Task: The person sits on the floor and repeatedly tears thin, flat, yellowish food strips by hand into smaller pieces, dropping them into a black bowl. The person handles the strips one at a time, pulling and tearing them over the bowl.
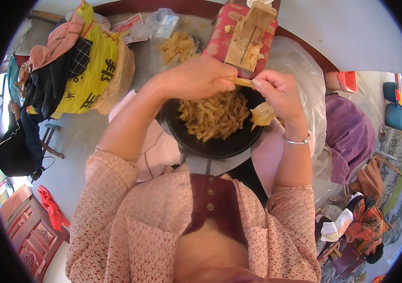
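Note:
Between my two hands, above a black bowl [218, 150], stretches a yellowish-brown strip of what looks like dried food [242, 82]. My left hand [201, 78] pinches one end, with the back of the hand facing up. At the other end, my right hand [278, 88] grips it between thumb and finger. A wider, pale yellow piece [262, 115] hangs below my right palm. Many short twisted pieces [215, 116] are heaped in the bowl. Just beyond my hands, a wooden block [250, 37] lies on a red patterned cushion [220, 30].
A plastic bag holds more yellow pieces [178, 46] beyond my left hand. Clear plastic sheeting [303, 70] lies at the right. A yellow woven sack [94, 67] stands at the left. One person [16, 141] sits far left, another [367, 223] at the lower right.

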